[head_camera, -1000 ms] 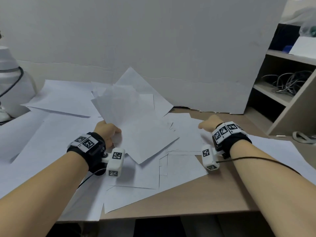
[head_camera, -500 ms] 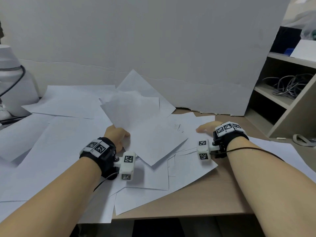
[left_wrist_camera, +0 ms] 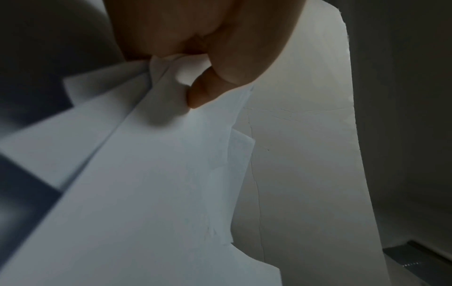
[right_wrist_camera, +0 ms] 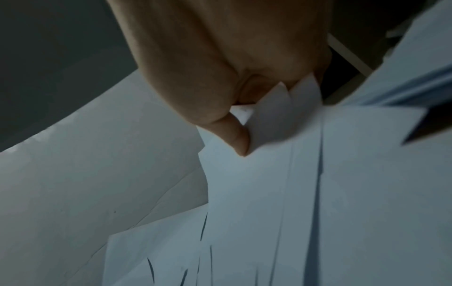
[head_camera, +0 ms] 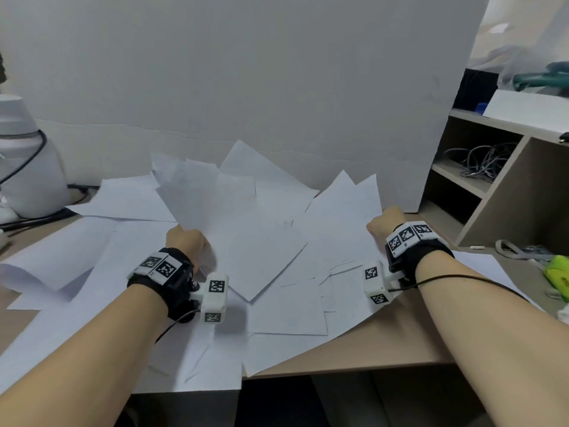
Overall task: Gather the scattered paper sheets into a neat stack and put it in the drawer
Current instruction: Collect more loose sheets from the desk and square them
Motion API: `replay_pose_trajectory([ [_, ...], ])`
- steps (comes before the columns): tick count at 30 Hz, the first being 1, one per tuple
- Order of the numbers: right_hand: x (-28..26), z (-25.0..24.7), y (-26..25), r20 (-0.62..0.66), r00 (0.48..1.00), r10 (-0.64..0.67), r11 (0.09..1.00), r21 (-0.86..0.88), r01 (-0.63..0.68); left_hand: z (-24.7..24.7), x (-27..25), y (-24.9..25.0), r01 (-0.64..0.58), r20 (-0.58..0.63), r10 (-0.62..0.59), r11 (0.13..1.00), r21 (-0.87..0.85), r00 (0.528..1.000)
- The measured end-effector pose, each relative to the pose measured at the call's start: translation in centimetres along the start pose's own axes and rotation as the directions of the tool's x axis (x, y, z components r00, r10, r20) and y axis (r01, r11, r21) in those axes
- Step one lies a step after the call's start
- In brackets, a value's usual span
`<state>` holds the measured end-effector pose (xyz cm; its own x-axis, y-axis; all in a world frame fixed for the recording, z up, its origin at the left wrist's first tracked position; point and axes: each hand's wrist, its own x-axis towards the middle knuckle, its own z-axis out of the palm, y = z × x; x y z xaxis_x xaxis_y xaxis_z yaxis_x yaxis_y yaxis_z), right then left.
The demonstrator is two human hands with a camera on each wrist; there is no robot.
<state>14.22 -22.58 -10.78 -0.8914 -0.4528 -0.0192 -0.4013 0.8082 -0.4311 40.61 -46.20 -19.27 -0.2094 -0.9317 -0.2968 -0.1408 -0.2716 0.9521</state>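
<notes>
Several white paper sheets [head_camera: 277,288] lie scattered and overlapping across the wooden desk [head_camera: 385,349]. My left hand [head_camera: 186,241] pinches the edge of a raised bunch of sheets [head_camera: 209,204] at centre left; in the left wrist view the thumb [left_wrist_camera: 203,92] presses on that bunch of sheets [left_wrist_camera: 156,174]. My right hand [head_camera: 385,223] grips the right edge of another lifted bunch of sheets [head_camera: 341,211]; the right wrist view shows its thumb [right_wrist_camera: 234,135] pinching the sheets [right_wrist_camera: 293,193]. No drawer is in view.
A tall white board [head_camera: 246,81] stands behind the desk. A white appliance [head_camera: 21,161] with a black cable sits at far left. A wooden shelf unit [head_camera: 492,186] with cables stands at right, and a green object [head_camera: 557,275] lies near the desk's right edge.
My right hand went from resting flat on the sheets to gripping their right edge and lifting them. My left hand has raised its bunch higher and more upright.
</notes>
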Motion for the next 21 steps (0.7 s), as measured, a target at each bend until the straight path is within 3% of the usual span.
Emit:
replay_pose_trajectory([
  [1, -0.1, -1.0, 0.0, -0.036, 0.997, 0.068, 0.989, 0.137, -0.062, 0.1, -0.2, -0.1, 0.02, 0.0, -0.02, 1.0, -0.007, 1.0],
  [5, -0.9, -3.9, -0.1, -0.247, 0.966, 0.082, 0.996, 0.056, -0.07, 1.1, -0.8, -1.0, 0.057, 0.045, -0.057, 0.998, 0.007, 0.997],
  [10, -2.1, -7.9, -0.8, -0.458, 0.887, 0.061, 0.998, 0.039, -0.049, 2.1, -0.9, -0.4, 0.002, 0.039, -0.005, 0.996, 0.094, 0.999],
  [14, -2.8, -10.9, -1.5, -0.57, 0.821, 0.011, 0.998, 0.059, 0.028, 2.4, -1.5, 0.1, 0.012, 0.039, -0.017, 0.99, 0.142, 0.999],
  [17, -3.3, -12.9, -2.5, -0.633, 0.774, 0.027, 0.973, 0.193, 0.124, 2.7, -2.2, 0.2, -0.016, 0.068, 0.004, 0.985, 0.174, 0.998],
  [21, -4.5, -14.0, -3.9, -0.597, 0.794, 0.113, 0.878, 0.435, 0.202, 3.5, -2.9, 0.3, -0.01, 0.132, -0.009, 0.99, 0.139, 0.991],
])
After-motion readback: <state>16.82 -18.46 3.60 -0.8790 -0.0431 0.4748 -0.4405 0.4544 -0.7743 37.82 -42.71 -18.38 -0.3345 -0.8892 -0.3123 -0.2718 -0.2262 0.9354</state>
